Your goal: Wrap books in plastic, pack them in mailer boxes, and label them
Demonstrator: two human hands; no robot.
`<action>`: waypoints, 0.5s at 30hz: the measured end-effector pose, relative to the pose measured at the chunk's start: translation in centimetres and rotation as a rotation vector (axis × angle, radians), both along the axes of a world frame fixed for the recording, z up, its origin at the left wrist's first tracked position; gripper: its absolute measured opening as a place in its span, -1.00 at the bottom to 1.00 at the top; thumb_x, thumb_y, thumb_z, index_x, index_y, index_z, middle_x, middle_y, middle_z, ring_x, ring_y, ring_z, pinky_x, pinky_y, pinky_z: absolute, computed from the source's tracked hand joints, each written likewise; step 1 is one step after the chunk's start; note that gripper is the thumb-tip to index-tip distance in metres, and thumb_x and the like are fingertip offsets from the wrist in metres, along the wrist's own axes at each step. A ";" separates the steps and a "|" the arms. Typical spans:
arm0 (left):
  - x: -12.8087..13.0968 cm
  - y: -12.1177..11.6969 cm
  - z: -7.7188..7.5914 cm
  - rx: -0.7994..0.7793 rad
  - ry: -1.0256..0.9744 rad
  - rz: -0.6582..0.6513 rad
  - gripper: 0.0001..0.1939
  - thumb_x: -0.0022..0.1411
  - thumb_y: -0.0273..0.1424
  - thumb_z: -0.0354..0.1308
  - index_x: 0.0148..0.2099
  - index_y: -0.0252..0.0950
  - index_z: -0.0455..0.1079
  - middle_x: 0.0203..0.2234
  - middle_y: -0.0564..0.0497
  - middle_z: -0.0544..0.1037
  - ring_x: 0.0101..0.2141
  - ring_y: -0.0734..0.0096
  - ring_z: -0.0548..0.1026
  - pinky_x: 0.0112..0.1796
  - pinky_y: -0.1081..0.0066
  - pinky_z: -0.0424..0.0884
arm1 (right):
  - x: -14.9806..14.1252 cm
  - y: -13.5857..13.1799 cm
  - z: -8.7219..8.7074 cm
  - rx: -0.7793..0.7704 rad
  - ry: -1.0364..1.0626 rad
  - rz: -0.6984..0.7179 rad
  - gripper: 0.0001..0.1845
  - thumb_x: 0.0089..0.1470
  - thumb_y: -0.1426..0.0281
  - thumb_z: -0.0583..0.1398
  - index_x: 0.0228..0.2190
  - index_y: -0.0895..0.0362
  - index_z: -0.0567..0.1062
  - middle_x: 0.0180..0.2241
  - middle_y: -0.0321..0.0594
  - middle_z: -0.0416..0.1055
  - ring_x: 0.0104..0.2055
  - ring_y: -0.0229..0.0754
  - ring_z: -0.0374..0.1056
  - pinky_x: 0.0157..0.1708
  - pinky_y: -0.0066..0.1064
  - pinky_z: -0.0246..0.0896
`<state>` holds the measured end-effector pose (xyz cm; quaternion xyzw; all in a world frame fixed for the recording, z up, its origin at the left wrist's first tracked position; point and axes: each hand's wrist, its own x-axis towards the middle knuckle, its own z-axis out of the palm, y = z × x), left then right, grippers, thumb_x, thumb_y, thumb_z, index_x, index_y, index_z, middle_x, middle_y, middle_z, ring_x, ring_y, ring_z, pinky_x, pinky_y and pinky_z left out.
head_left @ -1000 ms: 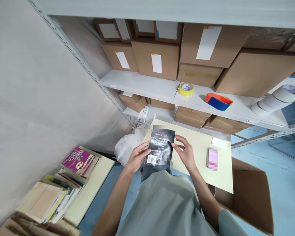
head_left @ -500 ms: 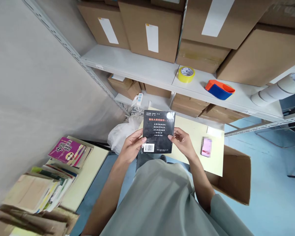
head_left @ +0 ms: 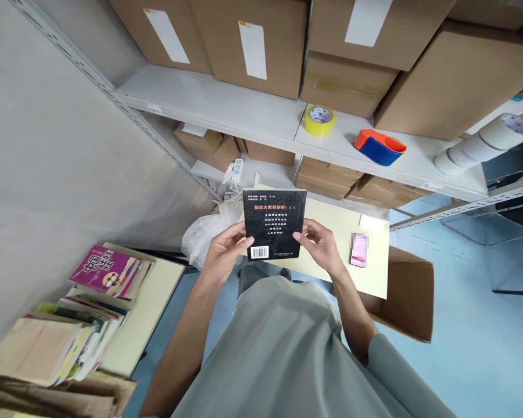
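Note:
A black book [head_left: 273, 223] with a barcode and lines of white and red print faces up at me, its cover closed. My left hand [head_left: 226, 247] grips its lower left edge, thumb on the cover and fingers behind. On the opposite edge, my right hand [head_left: 317, 244] holds it in the same way. The fingers behind the book are partly hidden. Beyond and below it lies a pale yellow table [head_left: 331, 232], with a phone [head_left: 359, 251] on it to the right.
Books [head_left: 108, 270] are stacked on another pale table [head_left: 157, 290] at left. A shelf [head_left: 226, 93] ahead bears cardboard boxes [head_left: 253, 46], yellow tape [head_left: 319, 120], an orange-and-blue tape dispenser [head_left: 380, 147] and white rolls [head_left: 483, 145]. An open carton [head_left: 409, 296] stands on the floor at right.
The book looks slightly larger and more squarely turned to me, still held in both hands. The whole view has shifted, so the surroundings appear a little further left and up.

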<state>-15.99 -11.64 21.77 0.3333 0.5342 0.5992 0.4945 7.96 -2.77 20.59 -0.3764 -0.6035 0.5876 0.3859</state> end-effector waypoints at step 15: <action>0.3 -1.4 0.3 0.256 0.568 0.089 -0.84 0.39 -0.28 0.30 -0.28 -0.16 0.61 -0.09 -0.08 0.70 0.01 0.15 0.63 0.15 0.07 0.51 | 0.6 -0.6 0.3 0.168 0.145 0.047 -0.73 0.33 0.08 0.34 -0.31 -0.03 0.66 0.11 -0.12 0.59 0.35 0.03 0.39 0.35 0.05 0.33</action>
